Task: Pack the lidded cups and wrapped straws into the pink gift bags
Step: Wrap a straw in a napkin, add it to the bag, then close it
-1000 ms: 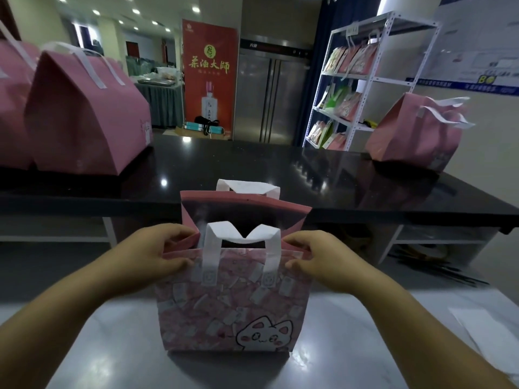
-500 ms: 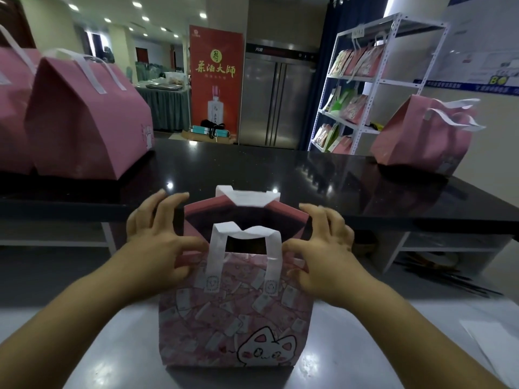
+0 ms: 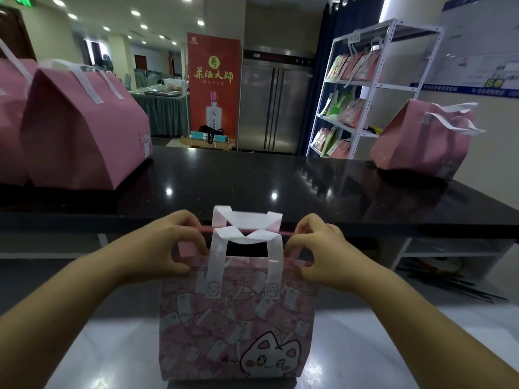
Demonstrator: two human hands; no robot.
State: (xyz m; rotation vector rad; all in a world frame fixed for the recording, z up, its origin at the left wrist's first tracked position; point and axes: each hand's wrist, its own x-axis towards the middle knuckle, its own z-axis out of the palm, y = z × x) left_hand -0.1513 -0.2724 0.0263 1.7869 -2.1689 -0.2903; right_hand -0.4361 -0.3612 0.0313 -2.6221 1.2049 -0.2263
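**View:** head, single.
**Mount:** worn on the person's head, wide-angle lens.
**Facing:** forward and tilted slightly down, across the pale glossy worktop [image 3: 84,346] toward the long black polished counter [image 3: 280,178].
**Near field:** pink cat-print gift bag with white strap handles [image 3: 236,318], low and centred, close to the lens. The left hand [image 3: 179,242] and right hand [image 3: 320,254] pinch its top corners. The forearms enter from the two lower corners.
**Middle field:** the counter spans the full width.
**Far field:** tall stainless-steel double-door refrigerator [image 3: 273,108] straight ahead, red vertical banner with gold lettering [image 3: 214,80] to its left, white perforated-metal shelf rack [image 3: 376,85] to its right.
**Distortion:** the rack uprights appear slanted near the frame edge.
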